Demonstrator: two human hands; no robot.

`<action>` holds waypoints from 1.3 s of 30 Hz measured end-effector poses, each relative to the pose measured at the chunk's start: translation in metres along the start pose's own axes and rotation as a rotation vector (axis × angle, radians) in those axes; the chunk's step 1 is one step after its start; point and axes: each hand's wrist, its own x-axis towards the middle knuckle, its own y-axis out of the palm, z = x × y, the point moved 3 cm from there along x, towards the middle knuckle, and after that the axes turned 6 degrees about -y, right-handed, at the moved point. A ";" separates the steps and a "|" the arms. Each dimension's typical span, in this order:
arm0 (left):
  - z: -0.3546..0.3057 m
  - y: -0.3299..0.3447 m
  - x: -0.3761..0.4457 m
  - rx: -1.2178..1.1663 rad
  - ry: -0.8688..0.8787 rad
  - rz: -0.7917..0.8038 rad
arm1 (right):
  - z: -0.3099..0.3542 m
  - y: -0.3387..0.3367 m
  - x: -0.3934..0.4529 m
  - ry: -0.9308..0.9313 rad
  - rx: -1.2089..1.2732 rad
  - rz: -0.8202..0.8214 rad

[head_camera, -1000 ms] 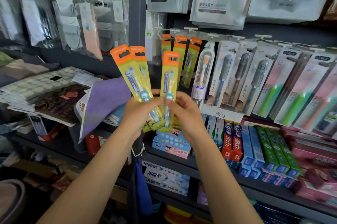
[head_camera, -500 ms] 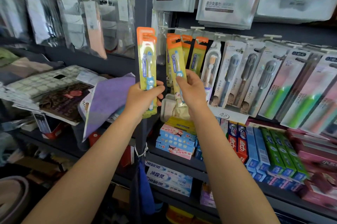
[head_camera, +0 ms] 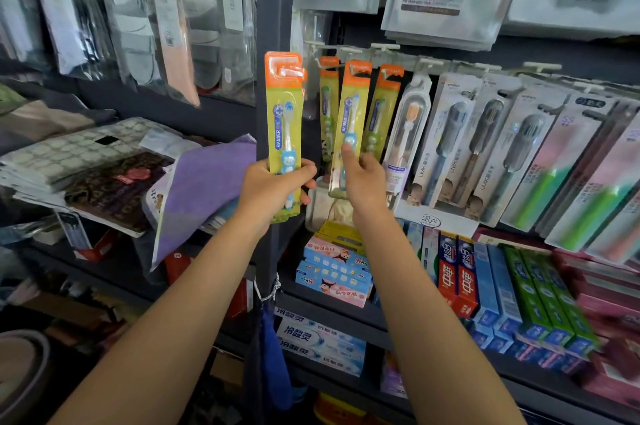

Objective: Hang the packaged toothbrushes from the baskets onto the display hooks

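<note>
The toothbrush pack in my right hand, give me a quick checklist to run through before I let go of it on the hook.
1. Right hand grips the blue toothbrush pack near its lower end: ok.
2. Pack's orange top is up at the display hook: ok.
3. Hook is actually through the pack's hang hole: cannot tell, the top is too small and blurred.
4. Pack sits in line with the matching green packs already hanging beside it: ok.
5. Left hand holds the spare packs upright, apart from the hooks: ok.
6. Pack hangs by itself without support: cannot tell, fingers are on it.
</note>
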 end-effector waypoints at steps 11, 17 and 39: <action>0.001 -0.001 0.000 0.018 -0.008 0.011 | -0.019 0.018 -0.001 0.155 0.140 -0.037; -0.001 -0.003 -0.007 0.074 -0.008 0.071 | -0.037 0.004 -0.022 0.319 0.057 0.041; -0.010 0.019 -0.029 0.277 0.086 0.076 | 0.002 -0.030 -0.064 -0.012 0.162 0.186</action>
